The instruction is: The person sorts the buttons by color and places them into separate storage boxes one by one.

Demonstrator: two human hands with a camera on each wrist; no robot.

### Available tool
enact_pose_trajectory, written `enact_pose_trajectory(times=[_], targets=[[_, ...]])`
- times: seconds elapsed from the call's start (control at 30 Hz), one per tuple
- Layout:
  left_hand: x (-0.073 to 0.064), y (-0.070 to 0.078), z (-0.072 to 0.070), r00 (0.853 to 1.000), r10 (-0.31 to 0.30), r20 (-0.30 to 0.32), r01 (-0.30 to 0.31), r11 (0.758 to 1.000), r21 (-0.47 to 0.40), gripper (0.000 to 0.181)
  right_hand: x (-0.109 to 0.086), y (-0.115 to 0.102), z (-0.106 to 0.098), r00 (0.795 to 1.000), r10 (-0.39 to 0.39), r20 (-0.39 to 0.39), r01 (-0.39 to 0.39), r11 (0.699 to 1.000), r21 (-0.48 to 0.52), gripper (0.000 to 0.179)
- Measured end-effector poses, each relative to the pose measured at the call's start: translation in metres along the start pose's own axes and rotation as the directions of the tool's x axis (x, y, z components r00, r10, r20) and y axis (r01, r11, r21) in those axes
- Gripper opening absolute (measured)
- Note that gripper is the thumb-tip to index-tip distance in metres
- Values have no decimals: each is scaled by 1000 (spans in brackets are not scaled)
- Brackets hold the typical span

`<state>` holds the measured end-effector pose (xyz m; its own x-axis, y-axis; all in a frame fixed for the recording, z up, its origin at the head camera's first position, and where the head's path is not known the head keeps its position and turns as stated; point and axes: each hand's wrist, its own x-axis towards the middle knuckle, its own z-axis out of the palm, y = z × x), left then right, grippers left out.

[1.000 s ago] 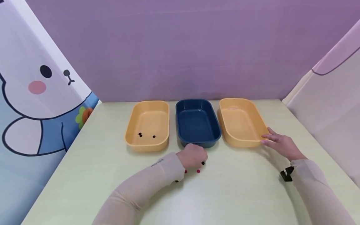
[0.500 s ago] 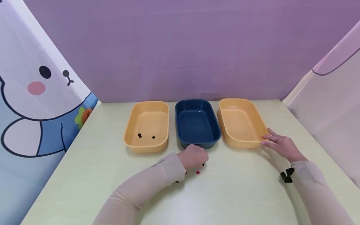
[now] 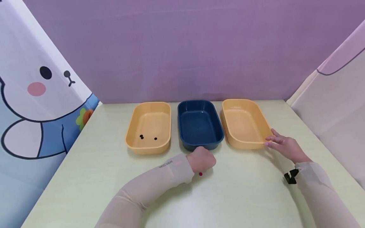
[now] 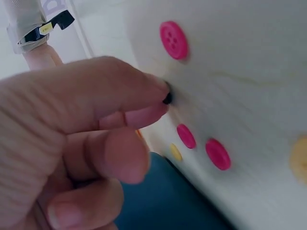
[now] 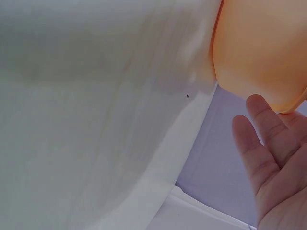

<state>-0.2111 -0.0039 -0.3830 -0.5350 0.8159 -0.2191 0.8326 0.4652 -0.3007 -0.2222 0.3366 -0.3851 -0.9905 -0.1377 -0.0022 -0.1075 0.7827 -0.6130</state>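
My left hand (image 3: 201,159) is low over the table in front of the blue tray (image 3: 201,147). In the left wrist view its fingertips pinch a small black button (image 4: 168,97). Around them lie a pink button (image 4: 174,40) with several holes, a second pink button (image 4: 186,136), a third pink button (image 4: 218,154) and a yellow button (image 4: 175,152). In the head view most of these are hidden by the hand and sleeve. My right hand (image 3: 288,148) has its fingers extended at the near right corner of the right yellow tray (image 3: 248,145).
The left yellow tray (image 3: 149,150) holds a few black buttons (image 3: 155,138) near its front. All the trays stand in a row before a purple backdrop (image 3: 182,50). A larger yellow button (image 4: 300,158) shows at the edge of the left wrist view.
My left hand has shifted slightly to the right. The black button that showed beside its fingers is now covered in the head view. My right hand has stayed at the tray.
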Motion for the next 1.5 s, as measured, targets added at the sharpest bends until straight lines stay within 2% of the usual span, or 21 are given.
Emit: enact_pose_trajectory(times=[0.27, 0.4, 0.57, 0.67, 0.83, 1.03, 1.17, 1.33, 1.5], targets=[[-1, -7, 6, 998, -4, 60, 14, 986, -166, 24, 1, 0, 2, 1000, -6, 0, 6, 1000, -9, 49], [-6, -11, 1, 996, -14, 85, 33, 974, -225, 28, 0, 0, 2, 1000, -16, -9, 16, 1000, -20, 47], [-21, -19, -9, 999, -7, 39, 18, 961, -275, 22, 0, -1, 1, 1000, -15, -12, 15, 1000, -19, 47], [-33, -25, -6, 1000, -6, 1, 6, 950, -311, 14, 1, -2, 2, 1000, -10, -4, 10, 1000, -13, 48], [-49, -32, 1, 999, -35, -26, 23, 931, -364, 10, 3, -3, 2, 1000, -17, 11, 17, 1000, -17, 49], [-58, -36, -1, 996, -39, -82, 8, 938, -348, 12, 0, -1, 0, 999, -34, 0, 33, 998, -46, 48], [-65, -40, -2, 996, -38, -76, 9, 937, -350, 13, 0, 0, -1, 1000, -28, -1, 28, 999, -42, 48], [-84, -48, -5, 991, -51, -124, 8, 946, -324, 10, 0, -2, -1, 1000, -13, 18, 13, 999, -30, 50], [-107, -60, -5, 971, -107, -214, 46, 961, -273, 6, 1, -4, -2, 999, -28, 26, 29, 998, -48, 53]])
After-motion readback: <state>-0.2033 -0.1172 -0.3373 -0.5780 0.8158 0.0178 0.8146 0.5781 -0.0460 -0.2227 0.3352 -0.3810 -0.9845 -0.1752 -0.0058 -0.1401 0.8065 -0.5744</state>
